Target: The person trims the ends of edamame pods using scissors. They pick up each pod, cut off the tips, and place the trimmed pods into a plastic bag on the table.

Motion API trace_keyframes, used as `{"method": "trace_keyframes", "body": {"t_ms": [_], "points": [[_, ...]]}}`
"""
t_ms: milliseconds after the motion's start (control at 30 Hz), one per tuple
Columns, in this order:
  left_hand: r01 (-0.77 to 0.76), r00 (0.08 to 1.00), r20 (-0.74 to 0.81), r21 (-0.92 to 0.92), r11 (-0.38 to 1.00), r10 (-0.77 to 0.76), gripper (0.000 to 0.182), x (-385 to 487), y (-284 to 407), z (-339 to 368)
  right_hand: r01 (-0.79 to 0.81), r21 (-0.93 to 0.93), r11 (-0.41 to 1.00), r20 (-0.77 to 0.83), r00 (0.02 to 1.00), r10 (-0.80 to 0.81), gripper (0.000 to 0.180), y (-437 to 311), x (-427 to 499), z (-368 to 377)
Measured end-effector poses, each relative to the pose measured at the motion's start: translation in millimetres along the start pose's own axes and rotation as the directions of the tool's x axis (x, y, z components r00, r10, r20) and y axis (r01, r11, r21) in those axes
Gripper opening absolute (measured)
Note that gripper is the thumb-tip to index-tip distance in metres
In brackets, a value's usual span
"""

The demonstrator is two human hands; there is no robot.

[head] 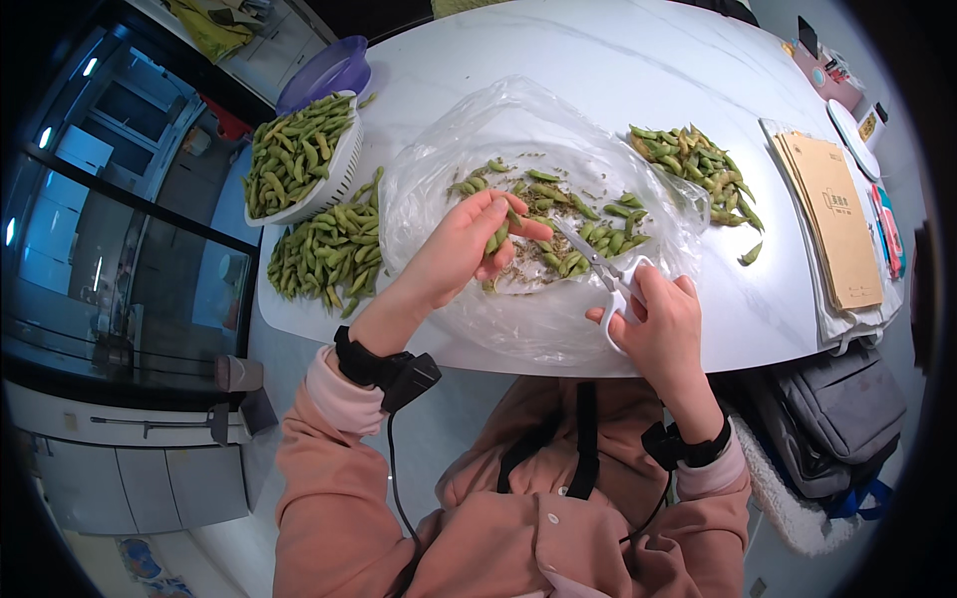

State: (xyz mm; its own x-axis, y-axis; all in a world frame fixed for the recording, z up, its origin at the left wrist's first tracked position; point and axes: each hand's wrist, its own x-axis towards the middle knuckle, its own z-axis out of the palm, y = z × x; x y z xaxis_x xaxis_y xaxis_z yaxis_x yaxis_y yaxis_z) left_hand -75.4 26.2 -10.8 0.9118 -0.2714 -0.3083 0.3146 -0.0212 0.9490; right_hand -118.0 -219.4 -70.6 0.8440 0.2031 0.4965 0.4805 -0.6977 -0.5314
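My left hand (472,241) holds a few green soybean pods (499,233) between thumb and fingers, above a clear plastic bag (441,179) spread on the table. In my right hand (662,318) is a pair of scissors (604,270) with white handles. The blades point up and left towards the left hand's fingertips, apart from the pods it holds. On the bag beneath lie loose pods (598,241) among small brown trimmings (544,218). The left fingers hide part of the held pods.
A white slotted basket (345,161) heaped with pods stands at the left, a pod pile (329,250) beside it. Behind it is a purple basin (325,71). Another pod pile (699,168) lies right of the bag, with brown notebooks (834,217) beyond. A grey backpack (837,411) sits below the table's right edge.
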Motion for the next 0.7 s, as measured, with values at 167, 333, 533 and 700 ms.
{"method": "trace_keyframes", "body": {"t_ms": [167,333,533,700], "points": [[-0.011,0.998,-0.059,0.006,1.0,0.012,0.02,0.8,0.9,5.4,-0.003,-0.003,1.0,0.005,1.0,0.003,0.05,-0.4,0.3,-0.5],[-0.113,0.991,0.062,-0.043,0.993,0.115,0.021,-7.0,3.2,18.1,-0.006,0.011,1.0,0.01,1.0,0.006,0.049,-0.4,0.6,-1.1],[-0.189,0.968,0.156,-0.063,0.98,0.197,0.018,-9.1,3.7,32.2,0.027,0.016,0.999,-0.004,1.0,-0.027,0.051,-1.8,0.9,-1.9],[-0.162,0.967,0.191,-0.053,0.985,0.169,0.018,-8.1,-0.1,37.7,0.02,0.03,0.999,-0.003,1.0,-0.02,0.05,-1.1,0.6,-2.5]]}}
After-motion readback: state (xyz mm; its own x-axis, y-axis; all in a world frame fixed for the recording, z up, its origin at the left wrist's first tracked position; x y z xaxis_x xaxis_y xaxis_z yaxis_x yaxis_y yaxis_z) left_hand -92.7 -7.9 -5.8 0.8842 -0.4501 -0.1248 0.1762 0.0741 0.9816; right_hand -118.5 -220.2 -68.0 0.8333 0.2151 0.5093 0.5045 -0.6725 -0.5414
